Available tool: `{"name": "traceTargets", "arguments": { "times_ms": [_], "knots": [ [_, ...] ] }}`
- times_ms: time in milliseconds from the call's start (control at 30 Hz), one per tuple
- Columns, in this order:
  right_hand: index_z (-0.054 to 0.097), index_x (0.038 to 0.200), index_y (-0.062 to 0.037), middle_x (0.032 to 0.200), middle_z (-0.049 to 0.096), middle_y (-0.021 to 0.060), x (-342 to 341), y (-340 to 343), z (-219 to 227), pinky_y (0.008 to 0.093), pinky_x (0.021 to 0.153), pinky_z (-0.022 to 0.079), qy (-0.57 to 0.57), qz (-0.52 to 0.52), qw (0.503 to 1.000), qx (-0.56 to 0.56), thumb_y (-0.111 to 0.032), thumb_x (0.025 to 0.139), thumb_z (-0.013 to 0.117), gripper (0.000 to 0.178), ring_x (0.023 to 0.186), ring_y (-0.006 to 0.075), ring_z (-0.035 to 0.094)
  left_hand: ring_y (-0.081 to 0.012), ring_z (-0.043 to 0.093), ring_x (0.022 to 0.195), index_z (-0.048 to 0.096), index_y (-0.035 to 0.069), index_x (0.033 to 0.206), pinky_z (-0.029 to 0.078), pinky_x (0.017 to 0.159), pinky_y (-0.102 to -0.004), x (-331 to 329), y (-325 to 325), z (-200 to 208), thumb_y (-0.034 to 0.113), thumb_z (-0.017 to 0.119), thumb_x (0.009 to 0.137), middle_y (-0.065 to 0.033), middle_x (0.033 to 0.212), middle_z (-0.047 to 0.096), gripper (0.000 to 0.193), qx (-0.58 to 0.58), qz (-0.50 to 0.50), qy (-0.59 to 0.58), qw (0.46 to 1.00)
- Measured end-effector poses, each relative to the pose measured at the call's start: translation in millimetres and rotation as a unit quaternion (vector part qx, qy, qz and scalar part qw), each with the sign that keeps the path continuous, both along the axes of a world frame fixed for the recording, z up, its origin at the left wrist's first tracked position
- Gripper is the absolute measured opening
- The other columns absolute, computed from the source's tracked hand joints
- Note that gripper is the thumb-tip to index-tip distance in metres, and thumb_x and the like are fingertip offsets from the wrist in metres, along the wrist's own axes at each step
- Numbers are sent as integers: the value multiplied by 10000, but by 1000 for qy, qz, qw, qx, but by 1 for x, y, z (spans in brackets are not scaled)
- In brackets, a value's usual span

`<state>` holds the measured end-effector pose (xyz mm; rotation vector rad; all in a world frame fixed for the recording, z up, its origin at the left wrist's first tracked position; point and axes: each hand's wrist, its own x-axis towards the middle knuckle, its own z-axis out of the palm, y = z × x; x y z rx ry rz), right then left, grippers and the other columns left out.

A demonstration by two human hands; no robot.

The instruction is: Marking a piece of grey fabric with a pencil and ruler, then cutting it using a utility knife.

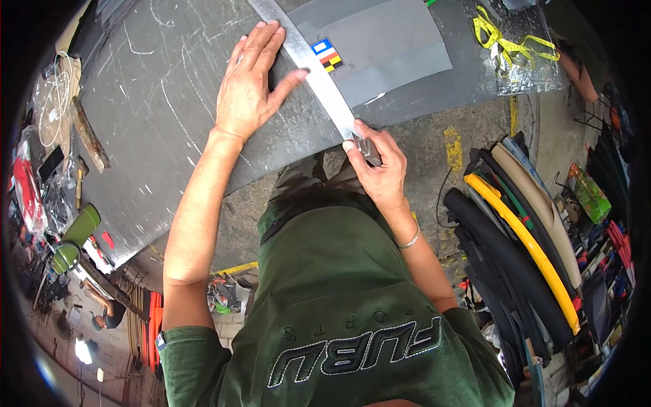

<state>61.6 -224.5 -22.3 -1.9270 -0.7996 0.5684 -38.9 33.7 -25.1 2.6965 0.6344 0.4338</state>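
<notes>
A long metal ruler (313, 66) lies slantwise on the dark worktable, over the left edge of a grey sheet (400, 41). On that sheet, right beside the ruler, is a small patch (327, 54) in blue, white, red, yellow and black. My left hand (252, 85) rests flat with thumb spread, its fingertips and thumb at the ruler's left edge. At the ruler's near end, by the table edge, my right hand (381, 166) is closed round a short grey tool that looks like a utility knife (367, 150). My fingers cover much of it, and no blade shows.
The scratched worktable (156, 102) ends just in front of my body. A yellow tape measure (505, 44) lies on clear plastic at the far right. Rolls of material, one a yellow roll (532, 247), stand right of me. Cables, a phone (51, 164) and a green roll (83, 224) lie left.
</notes>
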Motion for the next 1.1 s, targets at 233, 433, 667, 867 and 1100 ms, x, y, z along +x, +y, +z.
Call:
{"name": "traceTargets", "arguments": {
  "times_ms": [233,433,667,867,1100],
  "knots": [
    [728,1179,-25,1026,741,98,0,3,3,293,773,533,0,-9,1000,-2,-26,812,844,385,822,170,661,-299,336,1514,514,174,1499,211,1259,-537,-6,10,11,122,461,954,-24,1541,516,550,29,-10,39,999],
    [733,1187,-31,982,726,77,-2,4,3,283,775,528,-1,-15,1000,11,-21,821,834,379,816,145,646,-338,345,1502,563,144,1396,192,1249,-584,-9,6,19,149,504,954,-10,1475,579,446,5,-3,63,998],
    [731,1198,-37,1037,741,92,-2,2,2,296,813,541,-9,-14,1000,11,-23,827,827,383,871,171,685,-342,416,1432,732,132,1196,292,1184,-582,8,-25,29,590,736,851,-99,1392,591,574,80,77,41,993],
    [731,1204,-40,1031,740,89,-2,4,4,295,816,540,-3,-18,1000,8,-28,828,828,389,867,164,677,-325,441,1406,717,169,1257,314,1173,-579,2,-25,21,520,714,904,-56,1376,598,498,93,110,48,988],
    [733,1182,-32,1043,744,91,-2,3,5,295,814,539,-5,-18,1000,-2,-42,825,836,372,859,169,676,-286,432,1453,670,120,1327,317,1202,-509,1,-25,9,534,724,895,-34,1451,596,601,54,76,19,996]
  ]
}}
